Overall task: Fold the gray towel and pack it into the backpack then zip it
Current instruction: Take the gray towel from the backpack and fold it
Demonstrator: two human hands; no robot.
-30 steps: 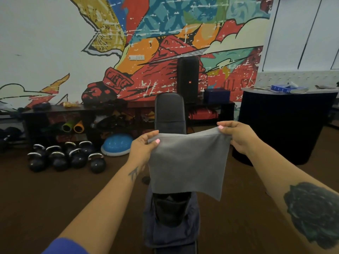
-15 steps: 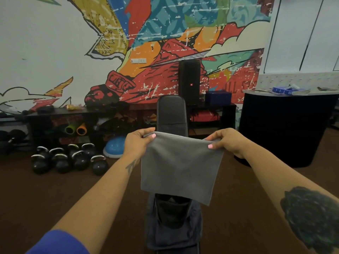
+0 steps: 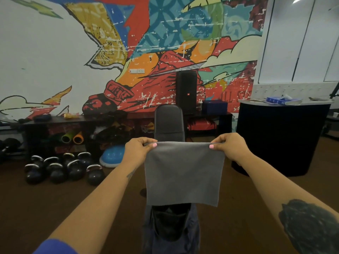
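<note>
The gray towel (image 3: 184, 173) hangs flat in the air in front of me, folded to a rough square. My left hand (image 3: 138, 150) pinches its top left corner and my right hand (image 3: 230, 146) pinches its top right corner, stretching the top edge level. Directly below the towel lies the dark navy backpack (image 3: 171, 228) on a black bench, its mouth open toward me. The towel's lower edge hides the upper part of the backpack.
The bench's upright black backrest (image 3: 169, 122) stands behind the towel. Several kettlebells (image 3: 60, 170) and a blue balance dome (image 3: 112, 155) sit on the brown floor at left. A black round counter (image 3: 282, 136) stands at right. A low shelf (image 3: 73, 129) lines the mural wall.
The towel's top edge has been pulled straight and level, its slanted bottom edge now hangs nearly square. Both hands stay pinched on the corners, and the view has tilted down slightly.
</note>
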